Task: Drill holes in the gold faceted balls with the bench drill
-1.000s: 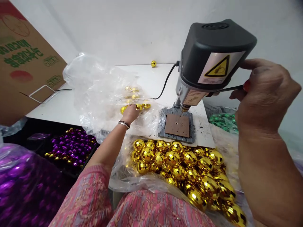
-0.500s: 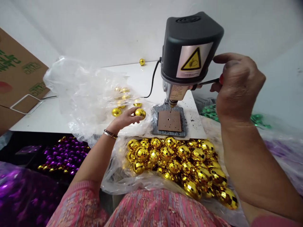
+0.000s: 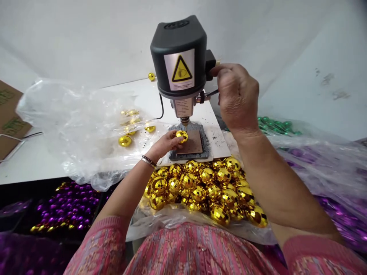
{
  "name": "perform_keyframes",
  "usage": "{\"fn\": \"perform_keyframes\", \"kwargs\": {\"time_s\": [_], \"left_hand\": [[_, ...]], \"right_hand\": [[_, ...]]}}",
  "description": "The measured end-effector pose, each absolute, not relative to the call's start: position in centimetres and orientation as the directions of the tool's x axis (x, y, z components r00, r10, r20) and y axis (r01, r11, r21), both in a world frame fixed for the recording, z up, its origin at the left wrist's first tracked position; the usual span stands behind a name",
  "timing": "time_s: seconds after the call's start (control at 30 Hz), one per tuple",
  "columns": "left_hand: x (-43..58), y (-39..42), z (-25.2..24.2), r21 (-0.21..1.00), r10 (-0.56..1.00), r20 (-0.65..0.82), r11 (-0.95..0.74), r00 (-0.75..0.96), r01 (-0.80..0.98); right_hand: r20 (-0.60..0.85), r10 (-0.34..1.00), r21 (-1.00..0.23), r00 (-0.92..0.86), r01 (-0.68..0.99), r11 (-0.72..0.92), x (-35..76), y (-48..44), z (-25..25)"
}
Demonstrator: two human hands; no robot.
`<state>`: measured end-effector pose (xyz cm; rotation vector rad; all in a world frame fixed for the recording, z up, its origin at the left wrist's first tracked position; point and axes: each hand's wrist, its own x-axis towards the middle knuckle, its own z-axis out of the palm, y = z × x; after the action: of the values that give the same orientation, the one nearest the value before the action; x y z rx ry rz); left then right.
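Note:
My left hand [image 3: 165,145] pinches a gold faceted ball [image 3: 181,135] and holds it on the brown base plate [image 3: 195,144] right under the bit of a small black bench drill [image 3: 179,57]. My right hand [image 3: 236,95] is closed round the drill's side lever [image 3: 210,93] at the right of the head. A heap of gold faceted balls [image 3: 206,187] lies in clear plastic just in front of the drill, near my lap.
A crumpled clear plastic bag [image 3: 71,126] with a few gold balls [image 3: 125,141] lies left on the white table [image 3: 34,160]. Purple balls [image 3: 65,206] fill a tray lower left; green balls [image 3: 275,125] sit at right. A cardboard box [image 3: 8,114] stands far left.
My left hand picked a gold ball from the plastic bag and carried it right onto the drill's base plate. My right hand stayed on the lever. The view shifted right.

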<state>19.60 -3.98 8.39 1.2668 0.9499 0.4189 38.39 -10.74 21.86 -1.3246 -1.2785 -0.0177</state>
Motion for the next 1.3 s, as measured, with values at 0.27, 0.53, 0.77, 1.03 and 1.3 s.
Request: {"fn": "perform_keyframes", "kwargs": {"time_s": [0.27, 0.53, 0.77, 1.03, 1.3], "left_hand": [[21.4, -3.9, 7.6, 0.914, 0.781, -0.307, 0.082, 0.544, 0.398], [22.0, -4.7, 7.9, 0.762, 0.834, -0.120, -0.269, 0.538, 0.588], [22.3, -5.1, 7.3, 0.798, 0.850, -0.138, -0.209, 0.509, 0.565], [22.0, -5.1, 7.1, 0.846, 0.825, -0.119, -0.207, 0.553, 0.491], [21.8, -4.9, 6.7, 0.858, 0.816, -0.104, -0.216, 0.568, 0.467]], "right_hand": [[0.682, 0.638, -0.662, 0.357, 0.673, 0.330, 38.6, -11.0, 21.8], [0.646, 0.655, -0.708, 0.393, 0.629, 0.320, 38.1, -11.4, 22.0], [0.674, 0.619, -0.655, 0.402, 0.712, 0.252, 38.0, -12.9, 20.6], [0.772, 0.580, -0.484, 0.259, 0.832, 0.272, 38.2, -14.0, 15.9], [0.819, 0.518, -0.439, 0.246, 0.850, 0.290, 38.3, -13.8, 14.5]]}}
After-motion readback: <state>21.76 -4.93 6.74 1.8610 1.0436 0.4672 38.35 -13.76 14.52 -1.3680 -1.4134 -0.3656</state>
